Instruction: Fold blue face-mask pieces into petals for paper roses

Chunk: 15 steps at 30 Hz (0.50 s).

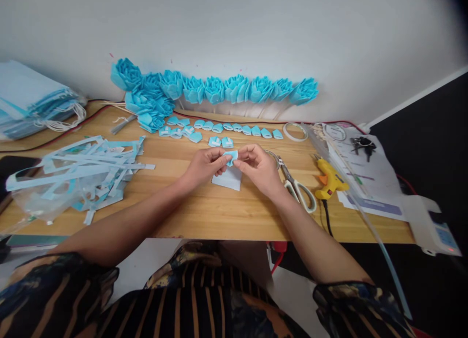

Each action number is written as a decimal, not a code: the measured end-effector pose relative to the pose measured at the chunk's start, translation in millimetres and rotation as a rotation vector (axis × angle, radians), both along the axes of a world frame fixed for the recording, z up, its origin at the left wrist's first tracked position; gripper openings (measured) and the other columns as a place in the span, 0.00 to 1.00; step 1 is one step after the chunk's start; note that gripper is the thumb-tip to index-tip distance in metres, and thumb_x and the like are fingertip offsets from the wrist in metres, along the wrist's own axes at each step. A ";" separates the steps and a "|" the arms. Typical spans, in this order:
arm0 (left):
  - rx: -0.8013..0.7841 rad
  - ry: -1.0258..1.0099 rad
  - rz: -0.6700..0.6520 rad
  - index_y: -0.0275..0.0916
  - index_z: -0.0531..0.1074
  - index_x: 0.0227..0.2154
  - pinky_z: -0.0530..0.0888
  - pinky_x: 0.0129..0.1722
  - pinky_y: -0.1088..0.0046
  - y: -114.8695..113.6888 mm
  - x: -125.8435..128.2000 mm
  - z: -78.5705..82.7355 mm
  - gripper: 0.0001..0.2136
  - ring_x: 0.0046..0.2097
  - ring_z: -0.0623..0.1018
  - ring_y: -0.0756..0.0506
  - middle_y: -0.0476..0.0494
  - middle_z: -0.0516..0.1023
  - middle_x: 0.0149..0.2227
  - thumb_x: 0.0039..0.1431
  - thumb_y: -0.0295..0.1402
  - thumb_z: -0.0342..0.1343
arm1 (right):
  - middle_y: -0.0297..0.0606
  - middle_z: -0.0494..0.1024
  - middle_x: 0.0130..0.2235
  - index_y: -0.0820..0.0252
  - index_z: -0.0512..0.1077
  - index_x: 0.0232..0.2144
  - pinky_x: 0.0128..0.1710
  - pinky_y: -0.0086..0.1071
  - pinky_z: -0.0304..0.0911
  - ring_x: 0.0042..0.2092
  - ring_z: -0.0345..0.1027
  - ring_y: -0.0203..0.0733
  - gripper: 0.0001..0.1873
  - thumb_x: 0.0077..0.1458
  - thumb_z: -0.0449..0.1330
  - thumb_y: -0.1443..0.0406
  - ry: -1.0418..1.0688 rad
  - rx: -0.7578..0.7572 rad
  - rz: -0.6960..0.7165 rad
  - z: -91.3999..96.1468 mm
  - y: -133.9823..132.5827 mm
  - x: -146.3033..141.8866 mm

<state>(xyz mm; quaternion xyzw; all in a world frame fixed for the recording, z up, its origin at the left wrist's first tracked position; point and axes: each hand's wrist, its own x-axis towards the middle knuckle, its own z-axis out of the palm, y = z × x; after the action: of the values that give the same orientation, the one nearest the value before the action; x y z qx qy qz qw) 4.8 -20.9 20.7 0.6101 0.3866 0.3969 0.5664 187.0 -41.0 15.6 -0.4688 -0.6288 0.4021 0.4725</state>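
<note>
Between both hands, above the middle of the wooden table, is a small folded blue petal piece [231, 157]. My left hand [212, 163] pinches its left side between thumb and fingers. On the other side, the fingertips of my right hand [256, 166] close on its edge. Just under the hands lies a pale white-blue square [227, 179]. Beyond them, several similar folded blue petals [215, 141] lie in rows. Behind the rows, finished blue flowers [214, 89] on thin sticks lean against the wall.
White-handled scissors [298, 187] and a yellow glue gun [330, 179] lie at the right. Tape rolls [295, 132], keys [363, 148] and papers [380, 182] are farther over. Blue-white strips [95, 167] heap at the left, near stacked blue sheets [32, 101].
</note>
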 end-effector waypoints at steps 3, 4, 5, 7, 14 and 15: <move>-0.001 0.007 -0.001 0.37 0.67 0.23 0.67 0.23 0.78 -0.4 -0.1 1.0 0.17 0.21 0.68 0.54 0.52 0.70 0.20 0.53 0.46 0.62 | 0.33 0.80 0.35 0.55 0.70 0.47 0.41 0.35 0.68 0.38 0.73 0.38 0.20 0.52 0.66 0.61 0.003 -0.024 0.018 0.2 0.0 0.2; -0.003 0.008 0.000 0.37 0.67 0.23 0.67 0.23 0.78 -0.5 -0.1 1.4 0.17 0.21 0.68 0.54 0.52 0.70 0.20 0.53 0.46 0.62 | 0.34 0.80 0.35 0.55 0.71 0.49 0.41 0.35 0.68 0.38 0.73 0.38 0.21 0.52 0.66 0.60 -0.003 -0.025 0.024 0.5 -0.2 0.4; -0.005 0.008 0.001 0.37 0.67 0.23 0.67 0.23 0.78 -0.6 -0.1 1.8 0.17 0.21 0.68 0.54 0.52 0.70 0.20 0.53 0.46 0.62 | 0.34 0.79 0.35 0.55 0.71 0.50 0.41 0.35 0.68 0.38 0.73 0.38 0.22 0.53 0.65 0.61 -0.010 -0.025 0.029 0.7 -0.4 0.6; -0.008 0.007 0.003 0.37 0.67 0.23 0.67 0.23 0.79 -0.8 0.0 2.3 0.17 0.21 0.68 0.55 0.52 0.70 0.20 0.53 0.46 0.62 | 0.33 0.79 0.35 0.55 0.72 0.50 0.40 0.34 0.67 0.37 0.73 0.37 0.21 0.53 0.64 0.61 -0.017 -0.024 0.034 1.2 -0.9 1.0; -0.002 0.015 -0.015 0.37 0.66 0.23 0.66 0.22 0.79 -0.5 0.2 1.3 0.16 0.22 0.68 0.55 0.52 0.70 0.20 0.54 0.44 0.61 | 0.32 0.77 0.32 0.57 0.74 0.48 0.39 0.33 0.67 0.35 0.71 0.36 0.18 0.54 0.62 0.63 -0.042 -0.005 0.025 1.2 -1.2 0.7; -0.001 0.019 -0.017 0.37 0.67 0.23 0.66 0.22 0.79 -0.3 0.2 1.1 0.16 0.22 0.68 0.55 0.52 0.69 0.20 0.54 0.43 0.61 | 0.32 0.77 0.32 0.57 0.75 0.48 0.38 0.33 0.67 0.35 0.71 0.36 0.18 0.54 0.62 0.63 -0.045 -0.002 0.024 1.0 -1.1 0.5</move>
<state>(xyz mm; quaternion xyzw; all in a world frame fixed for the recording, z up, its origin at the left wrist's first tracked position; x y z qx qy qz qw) 5.0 -21.3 21.8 0.6169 0.3868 0.3860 0.5664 187.5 -42.1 16.6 -0.4706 -0.6444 0.3976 0.4530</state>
